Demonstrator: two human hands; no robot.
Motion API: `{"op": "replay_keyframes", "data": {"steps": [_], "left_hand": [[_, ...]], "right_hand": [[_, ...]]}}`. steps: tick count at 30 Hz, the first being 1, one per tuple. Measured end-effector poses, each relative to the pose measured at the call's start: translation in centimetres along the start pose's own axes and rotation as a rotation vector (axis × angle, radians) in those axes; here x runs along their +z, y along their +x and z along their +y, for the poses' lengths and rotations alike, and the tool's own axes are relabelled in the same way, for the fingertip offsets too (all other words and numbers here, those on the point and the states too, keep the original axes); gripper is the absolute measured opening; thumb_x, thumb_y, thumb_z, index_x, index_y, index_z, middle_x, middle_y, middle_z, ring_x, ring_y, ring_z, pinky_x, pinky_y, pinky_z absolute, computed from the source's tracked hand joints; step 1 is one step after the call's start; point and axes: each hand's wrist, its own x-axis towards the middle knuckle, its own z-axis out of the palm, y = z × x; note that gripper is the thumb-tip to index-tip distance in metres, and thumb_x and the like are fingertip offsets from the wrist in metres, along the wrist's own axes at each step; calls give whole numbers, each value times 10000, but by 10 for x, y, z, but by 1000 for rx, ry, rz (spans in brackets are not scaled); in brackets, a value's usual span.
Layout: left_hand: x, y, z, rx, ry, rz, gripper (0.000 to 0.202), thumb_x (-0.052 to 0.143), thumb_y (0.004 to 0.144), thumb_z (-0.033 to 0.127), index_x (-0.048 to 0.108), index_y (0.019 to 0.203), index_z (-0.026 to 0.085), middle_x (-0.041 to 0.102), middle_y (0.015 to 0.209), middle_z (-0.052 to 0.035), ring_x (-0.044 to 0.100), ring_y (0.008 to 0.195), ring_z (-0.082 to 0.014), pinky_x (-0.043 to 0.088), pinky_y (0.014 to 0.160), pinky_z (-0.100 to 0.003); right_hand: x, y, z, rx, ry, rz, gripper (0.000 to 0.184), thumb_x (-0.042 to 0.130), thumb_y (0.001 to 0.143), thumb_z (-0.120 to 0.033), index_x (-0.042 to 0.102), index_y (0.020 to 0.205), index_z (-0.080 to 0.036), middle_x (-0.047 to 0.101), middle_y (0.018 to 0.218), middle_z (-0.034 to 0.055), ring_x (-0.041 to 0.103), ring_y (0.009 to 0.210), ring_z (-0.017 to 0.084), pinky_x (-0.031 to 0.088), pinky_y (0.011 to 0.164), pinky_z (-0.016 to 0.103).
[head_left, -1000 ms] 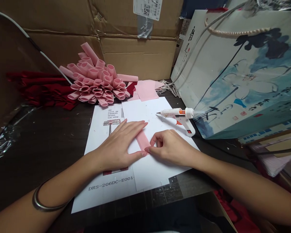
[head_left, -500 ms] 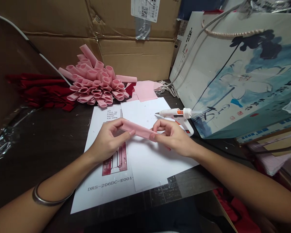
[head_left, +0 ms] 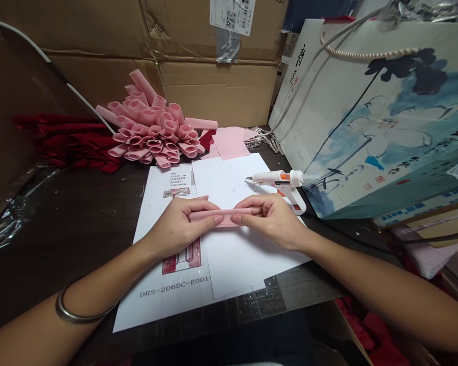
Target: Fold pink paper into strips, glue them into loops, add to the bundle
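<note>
A rolled pink sheet (head_left: 226, 217) lies level between my two hands, just above the white paper (head_left: 244, 269). My left hand (head_left: 183, 221) pinches its left part, thumb in front and fingers behind. My right hand (head_left: 270, 218) grips the right part the same way, and the two thumbs sit close together near the middle. Whether the sheet is paper or thin felt, I cannot tell. Behind my right hand a white glue gun (head_left: 278, 178) lies with its nozzle pointing left. Flat pink pieces (head_left: 231, 142) lie beyond the paper.
Pink rolled tubes (head_left: 156, 127) are heaped at the back left, beside folded dark red pieces (head_left: 72, 145). Metal clips (head_left: 269, 140) lie near a large painted paper bag (head_left: 385, 117) on the right. Cardboard boxes (head_left: 213, 91) stand along the back. A white cable (head_left: 23, 38) hangs at the left.
My right hand's fingers have closed in toward the left hand. The pink sheet has turned from sloping down rightward to nearly level. The view has shifted slightly.
</note>
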Motion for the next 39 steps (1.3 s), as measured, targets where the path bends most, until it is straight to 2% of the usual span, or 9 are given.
{"op": "replay_keyframes", "data": {"steps": [4, 9, 14, 17, 22, 24, 27, 30, 39], "left_hand": [[1, 3, -2, -14, -71, 21, 158, 683, 843, 362, 788, 914, 269, 774, 909, -20, 684, 1007, -254, 445, 1041, -466], [-2, 5, -1, -38, -159, 11, 176, 657, 869, 378, 792, 888, 266, 775, 905, -13, 704, 943, -231, 395, 1097, -479], [-4, 3, -2, -55, -172, -22, 311, 561, 933, 406, 793, 925, 199, 770, 790, -51, 701, 819, -204, 540, 855, -346], [-4, 2, -1, -45, -205, 3, 299, 574, 928, 392, 775, 1015, 188, 769, 784, -56, 693, 835, -195, 536, 825, -307], [-4, 3, 1, -55, -239, 24, 240, 620, 900, 358, 789, 864, 191, 763, 783, -41, 683, 777, -161, 526, 734, -243], [-4, 4, 0, -57, -284, 18, 193, 645, 883, 338, 776, 889, 197, 755, 771, -26, 679, 745, -143, 519, 699, -220], [-4, 4, -2, -70, -323, 60, 174, 709, 830, 302, 756, 974, 218, 750, 770, -9, 681, 740, -134, 516, 681, -207], [-3, 4, -4, -95, -303, 133, 180, 738, 795, 290, 762, 961, 224, 754, 788, -17, 687, 736, -141, 520, 661, -214], [-1, 4, 2, -146, -337, 176, 212, 713, 798, 343, 756, 942, 193, 747, 777, -40, 698, 733, -170, 524, 644, -242]], "right_hand": [[-2, 1, -3, 8, -7, 52, 170, 707, 803, -294, 750, 881, -150, 746, 801, 56, 659, 705, 157, 484, 614, 283], [-6, 4, -8, -19, 17, 171, 161, 758, 759, -319, 778, 812, -168, 678, 624, 22, 606, 578, 133, 429, 477, 245], [-10, 4, -7, -130, 63, 290, 164, 744, 779, -335, 791, 826, -185, 642, 592, 8, 533, 522, 97, 358, 430, 224], [-11, 3, -6, -177, 63, 322, 151, 747, 777, -331, 790, 810, -190, 645, 606, 7, 529, 533, 98, 358, 440, 227], [-8, 2, -4, -206, 5, 356, 139, 756, 769, -320, 785, 805, -189, 575, 514, -25, 485, 480, 89, 349, 439, 232], [-8, 2, -3, -205, 5, 380, 148, 758, 766, -320, 778, 805, -178, 563, 506, -34, 447, 445, 74, 332, 425, 229], [-10, 3, -3, -160, 14, 316, 179, 747, 778, -331, 769, 843, -165, 547, 503, -47, 391, 403, 52, 301, 406, 225], [-13, 4, -2, -118, -8, 241, 180, 734, 795, -329, 770, 843, -159, 469, 435, -71, 359, 383, 49, 280, 401, 229], [-12, 2, -1, -135, -29, 269, 247, 643, 883, -370, 758, 792, -171, 427, 415, -71, 352, 393, 61, 241, 404, 245]]}}
